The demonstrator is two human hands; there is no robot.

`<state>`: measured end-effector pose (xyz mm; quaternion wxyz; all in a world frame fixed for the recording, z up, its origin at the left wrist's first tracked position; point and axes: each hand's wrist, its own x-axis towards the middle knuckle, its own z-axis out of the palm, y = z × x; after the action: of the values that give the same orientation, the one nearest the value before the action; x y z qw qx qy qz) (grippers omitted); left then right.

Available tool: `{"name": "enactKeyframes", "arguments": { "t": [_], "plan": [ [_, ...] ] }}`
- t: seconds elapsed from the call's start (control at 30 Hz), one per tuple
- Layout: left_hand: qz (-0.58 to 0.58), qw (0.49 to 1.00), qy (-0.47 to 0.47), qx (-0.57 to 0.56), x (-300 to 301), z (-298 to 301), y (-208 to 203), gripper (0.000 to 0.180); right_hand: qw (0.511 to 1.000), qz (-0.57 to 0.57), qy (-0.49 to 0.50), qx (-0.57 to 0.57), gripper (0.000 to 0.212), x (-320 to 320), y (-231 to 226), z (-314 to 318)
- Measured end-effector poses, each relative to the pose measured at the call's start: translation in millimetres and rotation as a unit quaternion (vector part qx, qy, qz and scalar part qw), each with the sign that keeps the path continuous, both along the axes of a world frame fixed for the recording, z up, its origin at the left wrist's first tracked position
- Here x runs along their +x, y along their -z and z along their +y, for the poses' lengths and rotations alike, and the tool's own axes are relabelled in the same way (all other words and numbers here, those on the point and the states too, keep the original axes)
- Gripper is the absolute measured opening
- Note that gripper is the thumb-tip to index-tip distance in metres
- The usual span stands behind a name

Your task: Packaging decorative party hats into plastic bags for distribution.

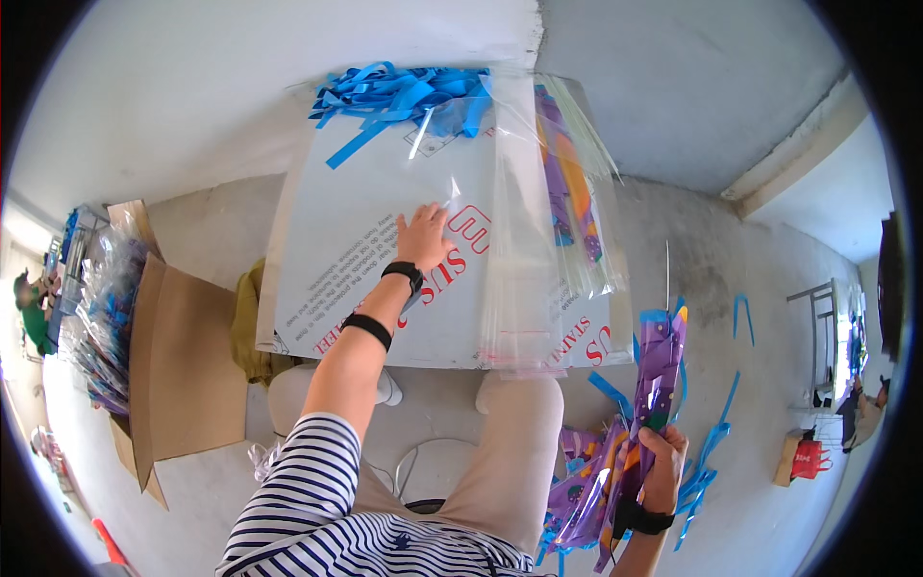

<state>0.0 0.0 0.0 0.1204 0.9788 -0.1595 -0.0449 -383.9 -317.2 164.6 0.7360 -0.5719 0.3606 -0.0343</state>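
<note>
My left hand (424, 237) lies flat, fingers spread, on a clear plastic bag (452, 202) that rests on a white board with red print (356, 250). Down by my right knee, my right hand (663, 460) grips a long purple and orange packaged item (659, 370), held upright. More purple packaged items (582, 486) lie on the floor beside that hand. A stack of clear bags (524, 288) covers the right part of the board. Filled purple and orange packs (567, 183) lie at the board's right edge.
A heap of blue strips (404, 96) sits at the board's far end, and loose blue strips (711, 452) litter the floor at right. An open cardboard box (183, 356) with filled packs stands at left. People sit at both far edges.
</note>
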Motion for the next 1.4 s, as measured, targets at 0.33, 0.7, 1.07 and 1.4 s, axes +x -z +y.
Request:
{"name": "enactKeyframes", "arguments": {
  "t": [0.33,0.7,1.07,1.4],
  "plan": [
    [-0.068,0.972,0.055,-0.219,-168.2,92.8,-15.6,0.009,0.993,-0.017,-0.118,-0.011,0.015,64.4,-33.8,94.5],
    [0.271,0.574,-0.077,-0.769,-284.5,132.7,-151.1,0.007,0.928,-0.112,-0.348,0.063,0.01,63.1,-81.0,177.2],
    [0.273,0.614,0.056,-0.739,-327.8,84.6,-206.1,0.015,0.894,-0.14,-0.42,0.065,0.023,36.4,-111.9,207.0],
    [0.298,0.616,0.068,-0.726,-314.0,67.0,-209.6,0.007,0.916,-0.18,-0.355,0.047,0.019,46.2,-110.7,194.8]
  ]
}}
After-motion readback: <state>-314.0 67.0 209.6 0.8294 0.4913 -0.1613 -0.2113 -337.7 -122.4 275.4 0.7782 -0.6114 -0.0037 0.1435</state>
